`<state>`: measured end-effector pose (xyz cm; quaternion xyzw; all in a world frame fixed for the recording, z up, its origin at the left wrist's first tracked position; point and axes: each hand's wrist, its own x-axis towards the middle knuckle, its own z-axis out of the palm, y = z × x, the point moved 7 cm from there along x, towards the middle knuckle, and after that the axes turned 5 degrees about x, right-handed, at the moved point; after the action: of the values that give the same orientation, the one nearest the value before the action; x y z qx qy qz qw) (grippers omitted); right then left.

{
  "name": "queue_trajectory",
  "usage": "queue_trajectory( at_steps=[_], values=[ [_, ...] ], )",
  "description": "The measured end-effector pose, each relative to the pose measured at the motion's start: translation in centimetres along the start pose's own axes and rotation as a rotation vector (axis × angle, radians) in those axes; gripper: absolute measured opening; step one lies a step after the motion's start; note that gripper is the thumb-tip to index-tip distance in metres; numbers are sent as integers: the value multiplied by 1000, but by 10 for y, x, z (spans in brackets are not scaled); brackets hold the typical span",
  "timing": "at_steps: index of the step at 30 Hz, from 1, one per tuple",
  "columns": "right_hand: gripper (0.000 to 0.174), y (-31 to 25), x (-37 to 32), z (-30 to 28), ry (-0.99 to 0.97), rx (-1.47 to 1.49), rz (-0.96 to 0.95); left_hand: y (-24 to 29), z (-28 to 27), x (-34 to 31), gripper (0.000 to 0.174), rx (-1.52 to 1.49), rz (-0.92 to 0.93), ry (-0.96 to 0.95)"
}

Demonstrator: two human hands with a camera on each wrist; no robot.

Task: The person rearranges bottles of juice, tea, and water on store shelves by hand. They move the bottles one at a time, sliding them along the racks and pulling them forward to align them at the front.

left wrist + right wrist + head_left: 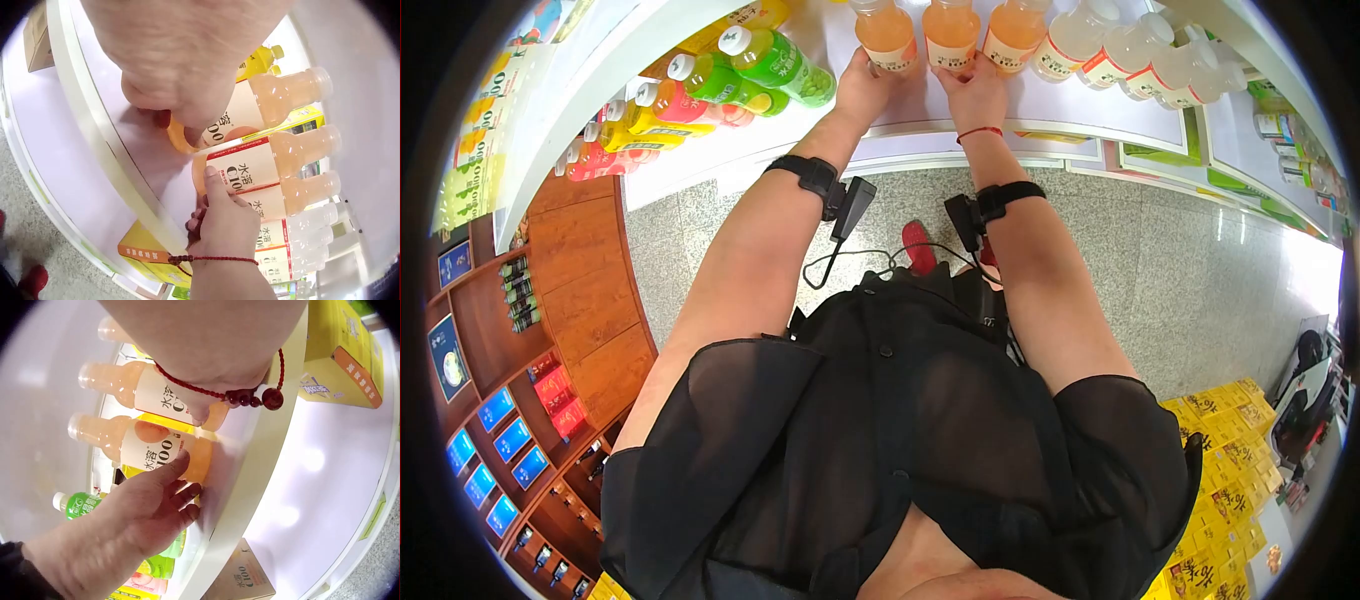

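Arms (750,240) (1045,250) stretched forward, both hands (866,92) (980,97) grip adjacent orange bottles (887,38) (952,36) near their bases.

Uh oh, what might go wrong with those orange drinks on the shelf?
The left orange bottle, held by the left hand, is near the shelf's front edge, so a slip might send it to the floor. The right hand holds the middle orange bottle close beside the right orange bottle, so a bump could tip one over. The black cable hanging below the wrists might snag and tug an arm.
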<state>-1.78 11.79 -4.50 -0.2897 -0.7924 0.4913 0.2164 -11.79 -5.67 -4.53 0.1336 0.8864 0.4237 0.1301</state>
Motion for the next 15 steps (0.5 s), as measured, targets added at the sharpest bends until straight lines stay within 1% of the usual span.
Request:
queue_trajectory(
  at_steps=[2,5,7,10,13,15],
  values=[
    [55,0,-1,1,-28,38,30,1,0,-2,63,0,-10,-6],
    [54,-2,-2,-1,-13,12,17,5,0,-6,67,-24,-24,20],
    [53,-1,-1,0,-14,28,14,17,-4,-10,72,107,-22,111],
    [52,-7,-3,-3,-28,66,22,32,-8,-16,67,161,-54,145],
    [50,-8,-4,-3,-30,94,18,23,-6,-11,66,111,-77,118],
    [49,-8,-3,-3,-22,102,2,21,-6,-12,65,135,-99,112]
  ],
)
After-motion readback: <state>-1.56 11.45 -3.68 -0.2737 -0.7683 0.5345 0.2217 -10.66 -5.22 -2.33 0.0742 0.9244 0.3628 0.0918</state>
